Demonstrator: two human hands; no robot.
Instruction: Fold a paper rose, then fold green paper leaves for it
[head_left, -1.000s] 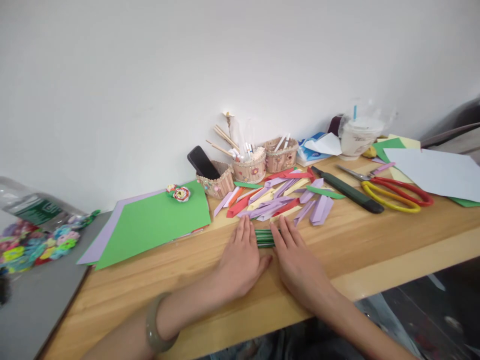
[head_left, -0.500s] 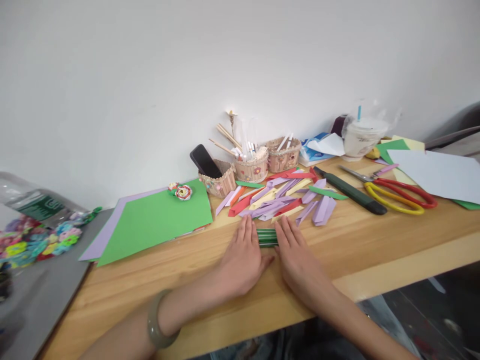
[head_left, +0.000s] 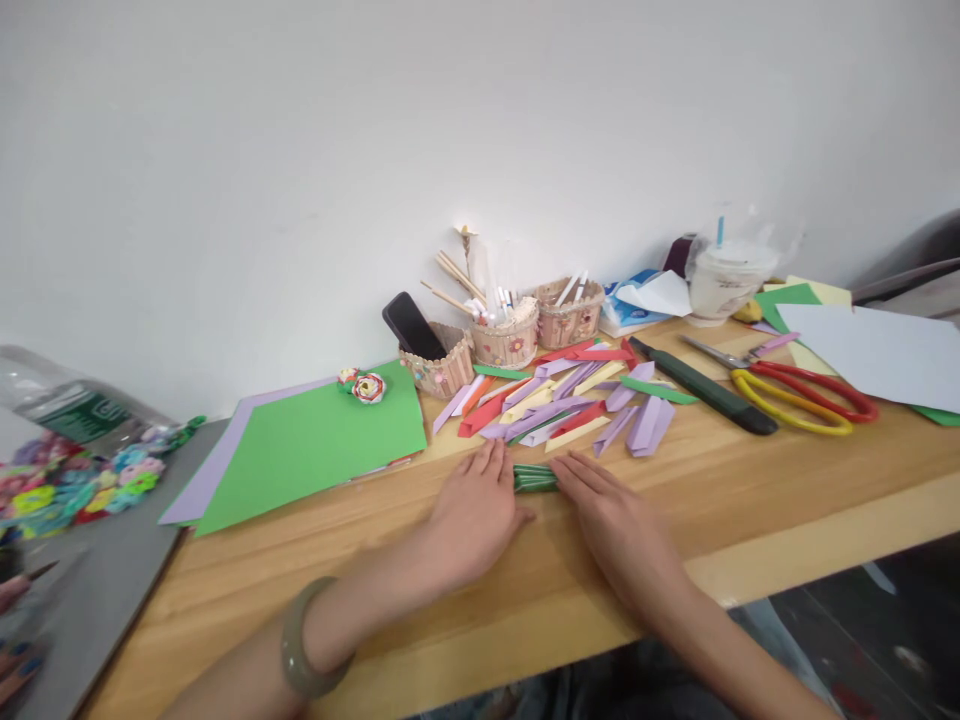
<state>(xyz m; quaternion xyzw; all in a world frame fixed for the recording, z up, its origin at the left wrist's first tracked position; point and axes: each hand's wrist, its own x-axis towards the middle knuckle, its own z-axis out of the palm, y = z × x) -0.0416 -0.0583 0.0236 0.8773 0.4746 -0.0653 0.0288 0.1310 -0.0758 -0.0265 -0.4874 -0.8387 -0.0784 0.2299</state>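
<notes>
A small green paper (head_left: 535,478), creased into narrow pleats, lies on the wooden table between my hands. My left hand (head_left: 480,505) rests flat over its left end, fingers stretched out and together. From the other side my right hand (head_left: 611,510) presses on its right end, fingers also extended and lying flat. Both ends of the paper are hidden under my fingers. Just beyond my fingertips is a pile of folded paper pieces (head_left: 551,400) in purple, red, yellow and green.
Green sheets (head_left: 315,450) lie at left with paper flowers (head_left: 369,388) on them. Behind stand decorated holders (head_left: 506,345) and a phone (head_left: 412,325). At right are a utility knife (head_left: 705,390), scissors (head_left: 795,390) and a plastic cup (head_left: 727,285). Another person's fingers (head_left: 19,665) show lower left.
My right hand has shifted slightly right and turned flatter. The green pleats look more skewed and squeezed. At the lower left, another person's fingers have come into view.
</notes>
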